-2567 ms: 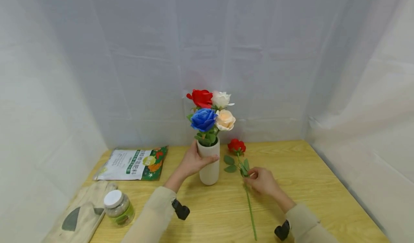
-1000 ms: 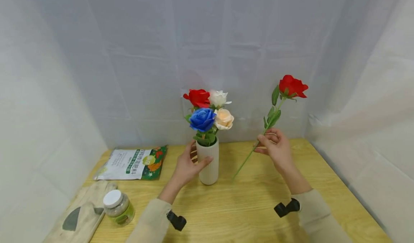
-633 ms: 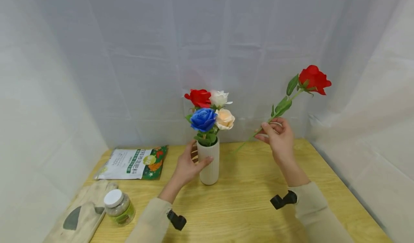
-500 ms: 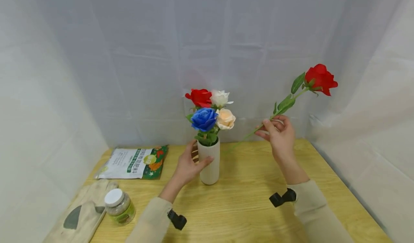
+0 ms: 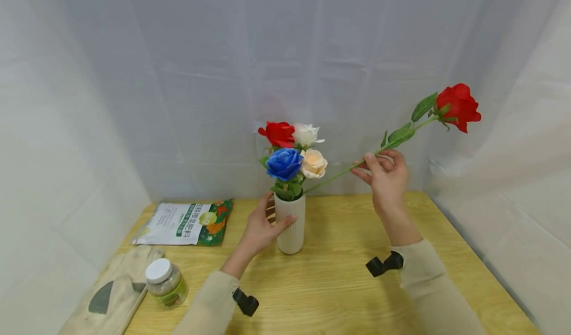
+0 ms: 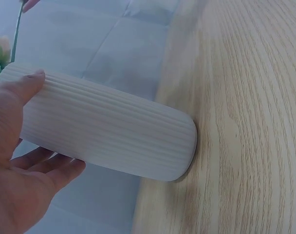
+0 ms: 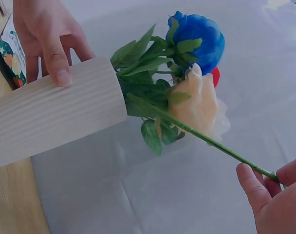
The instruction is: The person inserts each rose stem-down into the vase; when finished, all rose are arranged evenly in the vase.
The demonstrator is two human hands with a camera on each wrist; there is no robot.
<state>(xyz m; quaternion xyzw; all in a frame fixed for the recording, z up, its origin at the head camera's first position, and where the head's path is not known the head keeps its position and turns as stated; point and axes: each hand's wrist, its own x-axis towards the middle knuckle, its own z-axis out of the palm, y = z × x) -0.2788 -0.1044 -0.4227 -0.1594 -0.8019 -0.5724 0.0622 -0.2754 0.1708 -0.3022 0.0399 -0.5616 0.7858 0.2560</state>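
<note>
A white ribbed vase (image 5: 292, 233) stands upright on the wooden table. My left hand (image 5: 262, 226) grips its upper part, thumb across the front and fingers around the far side. Out of it rise a blue rose (image 5: 284, 164), a cream rose (image 5: 314, 164), a white rose (image 5: 307, 135) and a red rose (image 5: 278, 134). Between thumb and fingers, my right hand (image 5: 389, 180) pinches the stem of another red rose (image 5: 459, 108), bloom tilted up to the right. That stem (image 7: 211, 141) slopes down to the vase's mouth, its lower end among the leaves (image 7: 148, 92).
At the table's left lie a white and green printed packet (image 5: 183, 224) and a pair of cloth gloves (image 5: 109, 295). A clear jar with a white lid (image 5: 166, 283) stands beside the gloves. Pale sheeting (image 5: 214, 77) hangs behind and at both sides.
My right hand has picked the red rose off the table, raised and tilted it, and brought its stem end to the vase's mouth. My left hand stays around the vase.
</note>
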